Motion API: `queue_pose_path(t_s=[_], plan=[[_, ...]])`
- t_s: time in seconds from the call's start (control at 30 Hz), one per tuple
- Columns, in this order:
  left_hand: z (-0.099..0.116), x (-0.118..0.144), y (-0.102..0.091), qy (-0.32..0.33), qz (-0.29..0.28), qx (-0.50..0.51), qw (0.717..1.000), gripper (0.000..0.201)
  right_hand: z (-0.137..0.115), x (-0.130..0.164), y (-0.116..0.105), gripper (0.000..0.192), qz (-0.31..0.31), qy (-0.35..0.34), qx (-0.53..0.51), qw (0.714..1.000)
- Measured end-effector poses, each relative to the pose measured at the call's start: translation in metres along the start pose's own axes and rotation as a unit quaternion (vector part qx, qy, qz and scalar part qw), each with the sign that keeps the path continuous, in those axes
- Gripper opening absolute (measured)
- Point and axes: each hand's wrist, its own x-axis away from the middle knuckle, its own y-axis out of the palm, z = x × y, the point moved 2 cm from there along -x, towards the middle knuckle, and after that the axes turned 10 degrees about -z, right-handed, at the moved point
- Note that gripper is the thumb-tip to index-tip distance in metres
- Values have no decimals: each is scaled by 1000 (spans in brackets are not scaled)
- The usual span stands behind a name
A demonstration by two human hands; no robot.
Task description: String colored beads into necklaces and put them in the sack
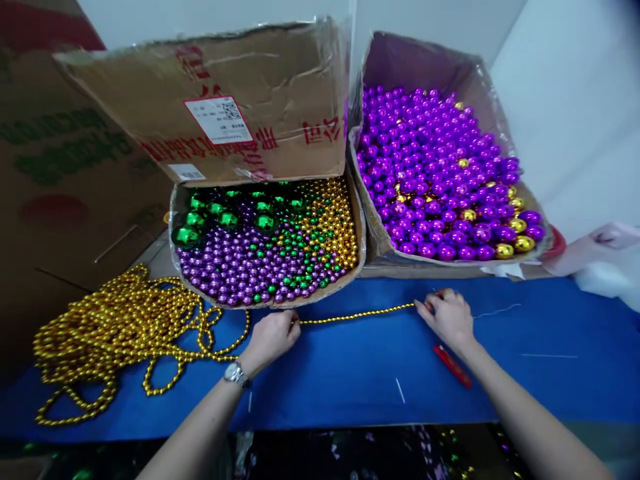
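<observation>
A thin gold bead string [357, 314] is stretched nearly straight above the blue tabletop between my two hands. My left hand [273, 337], with a silver watch on its wrist, is closed on the string's left part. At its right end, my right hand [446, 317] pinches it between thumb and fingers. Some pale thread [497, 311] trails out to the right of that hand. Just below my right wrist lies a red tool [453, 366], perhaps a cutter. Left of my left hand, a large heap of gold bead strands [120, 327] rests on the table, with loose loops near the hand.
Behind my hands stands a carton [267, 305] holding purple, green and gold beads, its flap [280, 87] raised. A second carton [383, 243] to its right holds large purple and gold beads. White thread bits [400, 391] lie on the blue tabletop [330, 380]. A pale plastic bag [607, 267] sits far right.
</observation>
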Motion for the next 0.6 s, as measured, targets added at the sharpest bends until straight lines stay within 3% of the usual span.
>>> queue_pose_path(t_s=[0.1, 0.17, 0.23, 0.37, 0.47, 0.53, 0.6], plan=[[5, -4, 2, 20, 7, 41, 999, 22, -1, -6, -6, 25, -18, 4, -6, 1000], [7, -3, 1, 34, 11, 69, 997, 26, -15, -3, -14, 23, -29, -15, -15, 999], [9, 0, 0, 53, 7, 91, 994, 31, -43, 5, -22, 29, -46, -65, -36, 996], [16, 11, -3, 122, -24, 204, 971, 32, -130, 34, -31, 22, -98, -231, -111, 962], [20, 21, -5, 171, -55, 282, 943, 30, -187, 44, -31, 39, -112, -289, -151, 939], [17, 26, -6, 178, -69, 296, 936, 29, -209, 40, -25, 32, -124, -317, -160, 927], [8, 28, -7, 162, -71, 295, 939, 29, -211, 30, -18, 22, -137, -329, -157, 921]])
